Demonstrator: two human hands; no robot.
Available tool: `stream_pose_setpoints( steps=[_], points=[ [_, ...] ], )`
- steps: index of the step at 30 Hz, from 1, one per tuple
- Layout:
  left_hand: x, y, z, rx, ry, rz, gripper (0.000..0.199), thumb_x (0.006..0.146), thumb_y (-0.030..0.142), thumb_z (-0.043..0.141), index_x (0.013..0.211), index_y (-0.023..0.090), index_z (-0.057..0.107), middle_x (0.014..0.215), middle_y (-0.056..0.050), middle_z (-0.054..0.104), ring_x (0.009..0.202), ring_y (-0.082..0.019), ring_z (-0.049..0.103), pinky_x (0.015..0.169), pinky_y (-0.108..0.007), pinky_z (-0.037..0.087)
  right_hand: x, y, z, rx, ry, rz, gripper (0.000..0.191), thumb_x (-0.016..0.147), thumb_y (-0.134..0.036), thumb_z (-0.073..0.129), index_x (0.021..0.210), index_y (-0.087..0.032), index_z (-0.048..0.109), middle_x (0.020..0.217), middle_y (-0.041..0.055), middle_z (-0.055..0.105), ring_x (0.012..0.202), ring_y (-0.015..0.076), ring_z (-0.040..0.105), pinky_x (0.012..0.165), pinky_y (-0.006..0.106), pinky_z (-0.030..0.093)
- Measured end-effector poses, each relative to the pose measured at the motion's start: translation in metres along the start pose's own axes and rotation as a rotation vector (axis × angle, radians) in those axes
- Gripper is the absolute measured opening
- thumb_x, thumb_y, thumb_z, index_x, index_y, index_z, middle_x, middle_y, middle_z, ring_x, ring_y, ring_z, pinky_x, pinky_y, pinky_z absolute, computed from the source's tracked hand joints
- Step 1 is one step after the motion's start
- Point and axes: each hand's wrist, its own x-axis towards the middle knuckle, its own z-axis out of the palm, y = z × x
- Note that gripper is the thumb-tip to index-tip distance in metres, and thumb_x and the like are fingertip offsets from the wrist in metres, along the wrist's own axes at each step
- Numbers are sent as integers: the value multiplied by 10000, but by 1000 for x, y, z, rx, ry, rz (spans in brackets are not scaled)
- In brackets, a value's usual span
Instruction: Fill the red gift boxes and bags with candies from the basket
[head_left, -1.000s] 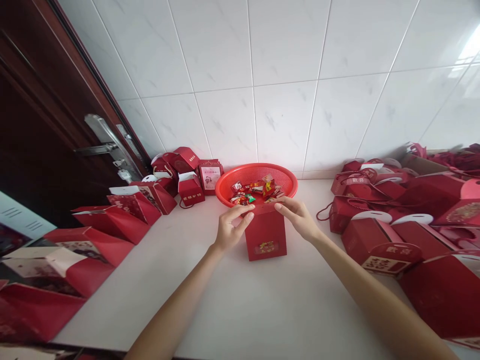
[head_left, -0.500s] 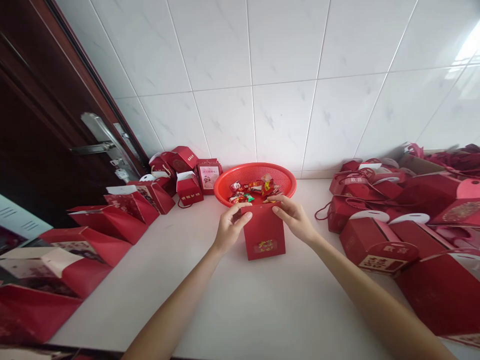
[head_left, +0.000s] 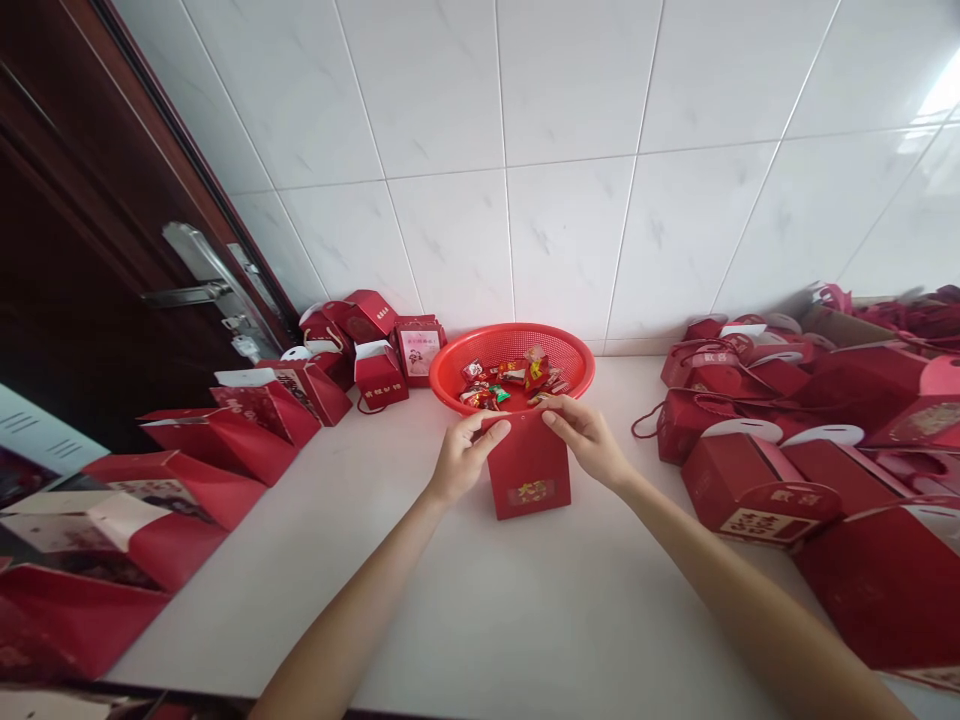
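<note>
A red paper gift box (head_left: 529, 460) with gold lettering low on its front stands upright on the white table. My left hand (head_left: 466, 455) pinches its top edge near the left corner, thumb on the front. At the right corner my right hand (head_left: 589, 440) grips the same edge between thumb and fingers. Just behind the box is a red plastic basket (head_left: 525, 338) with perforated walls. Wrapped candies (head_left: 517, 376) lie inside it, partly hidden by my fingers and the box top.
Several red gift boxes (head_left: 247, 425) line the table's left side. Many more boxes (head_left: 757, 485) are crowded along the right, some with cord handles. A white tiled wall (head_left: 566, 240) rises behind, and a dark door (head_left: 75, 230) with a metal handle stands at left.
Both hands keep hold of the box's top edge; my right fingers have shifted slightly left, closer to the middle. The box stays in place.
</note>
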Motion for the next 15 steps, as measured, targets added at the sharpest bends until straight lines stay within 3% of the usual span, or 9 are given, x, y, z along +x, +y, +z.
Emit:
stream_pose_setpoints(
  steps=[3, 7, 15],
  points=[
    [1, -3, 0, -1, 15, 24, 390, 809, 542, 736, 939, 179, 791, 880, -50, 787, 812, -213, 705, 775, -325, 565, -1, -2, 1, -15, -2, 11, 389, 929, -615, 555, 900, -236, 642, 861, 35, 639, 783, 198, 567, 702, 325, 457],
    [2, -7, 0, -82, 19, -41, 416, 762, 562, 777, 886, 165, 785, 768, -29, 750, 716, -179, 664, 707, -298, 541, -2, -5, 1, -51, 3, -15, 388, 940, -600, 546, 882, -225, 624, 802, 19, 592, 722, 175, 515, 666, 307, 422],
    [2, -12, 3, -126, -5, -66, 501, 791, 631, 722, 935, 152, 757, 853, -58, 771, 786, -201, 698, 732, -314, 565, 1, -7, 2, -81, 16, -25, 400, 942, -619, 525, 881, -236, 624, 787, 20, 588, 726, 186, 507, 655, 304, 411]
  ],
)
